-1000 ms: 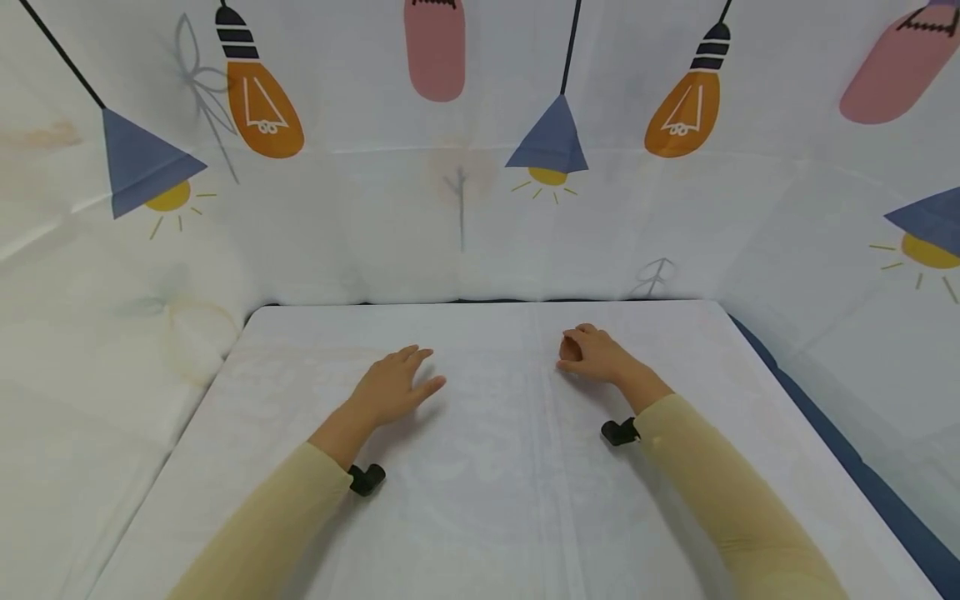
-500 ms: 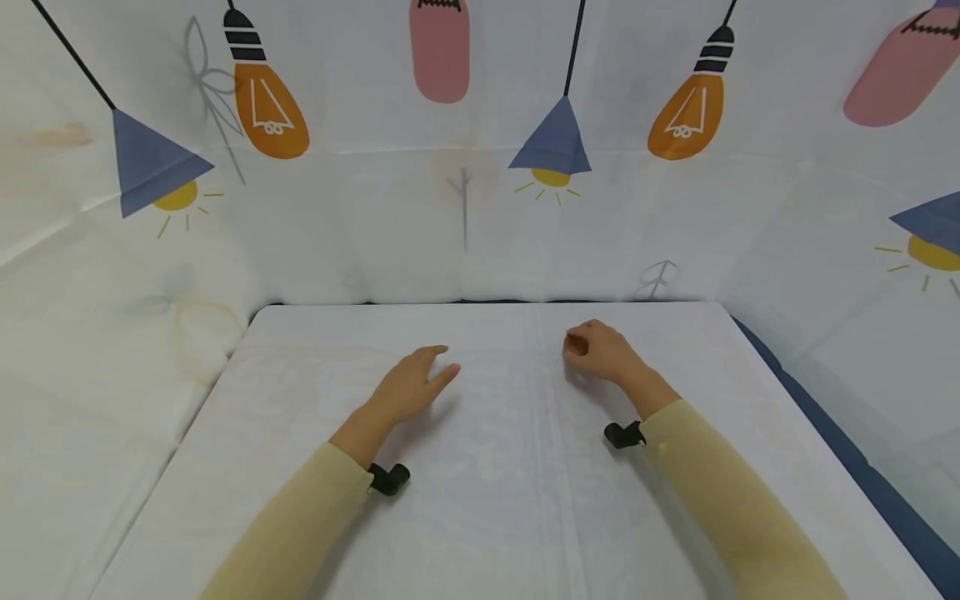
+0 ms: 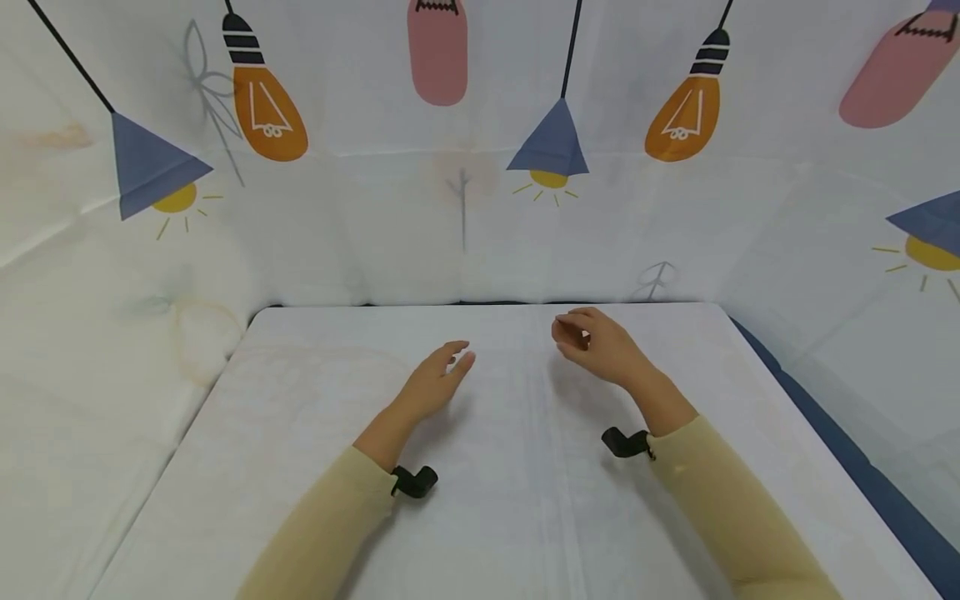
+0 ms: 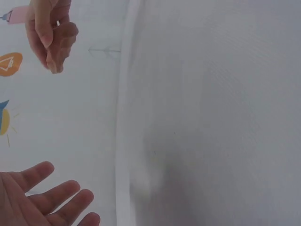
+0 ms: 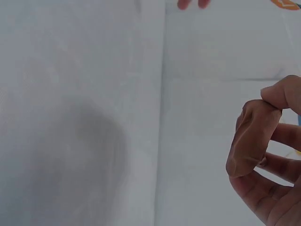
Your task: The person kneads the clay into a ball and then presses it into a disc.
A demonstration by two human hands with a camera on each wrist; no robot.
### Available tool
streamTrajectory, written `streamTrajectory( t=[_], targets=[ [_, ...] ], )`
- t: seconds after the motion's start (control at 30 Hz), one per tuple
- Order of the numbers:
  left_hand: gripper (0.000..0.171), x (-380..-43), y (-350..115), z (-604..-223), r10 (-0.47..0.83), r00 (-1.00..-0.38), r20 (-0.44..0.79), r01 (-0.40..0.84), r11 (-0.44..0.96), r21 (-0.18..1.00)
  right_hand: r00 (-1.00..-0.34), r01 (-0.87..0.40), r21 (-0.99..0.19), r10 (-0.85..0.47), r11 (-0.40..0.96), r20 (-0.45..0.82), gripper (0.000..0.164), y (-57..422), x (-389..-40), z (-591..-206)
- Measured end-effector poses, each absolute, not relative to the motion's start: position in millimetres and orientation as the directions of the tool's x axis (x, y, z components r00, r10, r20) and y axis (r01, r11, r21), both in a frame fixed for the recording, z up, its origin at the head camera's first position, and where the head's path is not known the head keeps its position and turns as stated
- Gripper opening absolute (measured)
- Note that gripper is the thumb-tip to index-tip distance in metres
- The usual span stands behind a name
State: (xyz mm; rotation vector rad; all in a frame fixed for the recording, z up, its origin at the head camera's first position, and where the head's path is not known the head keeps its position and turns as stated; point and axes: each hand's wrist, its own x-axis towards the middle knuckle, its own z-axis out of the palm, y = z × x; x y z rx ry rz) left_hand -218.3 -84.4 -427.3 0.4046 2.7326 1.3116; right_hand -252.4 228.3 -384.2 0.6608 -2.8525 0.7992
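Note:
In the right wrist view, a brown lump of clay (image 5: 254,139), smooth and creased with rounded ends, is pinched between the thumb and fingers of my right hand (image 5: 287,193). The head view has this right hand (image 3: 603,346) over the far part of the white table, its shadow lying apart below it. To its left, my left hand (image 3: 431,387) is raised with nothing in it, thumb and fingers pointing at the right hand. Spread fingers (image 4: 61,197) of that left hand show in the left wrist view, with the clay (image 4: 62,42) seen beyond.
White cloth covers the table (image 3: 495,500). Behind it hangs a white curtain (image 3: 360,225) printed with lamps and bulbs. A dark blue strip (image 3: 825,425) runs along the table's right edge. Black wrist cameras (image 3: 415,482) are strapped at both sleeve cuffs.
My left hand has moved right, closer to the right hand. My right hand has lifted a little from the table and turned, with the clay still in its fingers.

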Motion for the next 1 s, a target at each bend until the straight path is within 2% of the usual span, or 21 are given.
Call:
streamTrajectory(
  t=[0.2,0.43,0.6,0.7,0.8,1.0],
  targets=[
    [0.057,-221,-69,-425,0.252,-0.962,0.106,0.220,0.480,0.849,-0.844,-0.534,-0.490,-0.402,0.690,0.354,0.048,212,-237,-370],
    [0.056,-222,-50,-422,0.206,-0.957,0.205,0.242,0.171,0.955,-0.757,-0.638,-0.481,-0.374,0.602,0.536,0.049,186,-222,-371],
    [0.061,-220,-40,-423,0.176,-0.955,0.237,0.247,0.039,0.968,-0.665,-0.718,-0.440,-0.344,0.539,0.663,0.053,165,-213,-380],
    [0.066,-220,-35,-424,0.171,-0.958,0.230,0.223,-0.059,0.973,-0.637,-0.738,-0.437,-0.318,0.514,0.702,0.053,154,-207,-385],
    [0.077,-217,-31,-423,0.168,-0.963,0.212,0.184,-0.166,0.969,-0.637,-0.739,-0.443,-0.310,0.508,0.706,0.053,144,-201,-390],
    [0.085,-210,-26,-420,0.211,-0.960,0.185,0.103,-0.349,0.931,-0.623,-0.764,-0.446,-0.351,0.467,0.700,0.053,129,-195,-401]
  ],
)
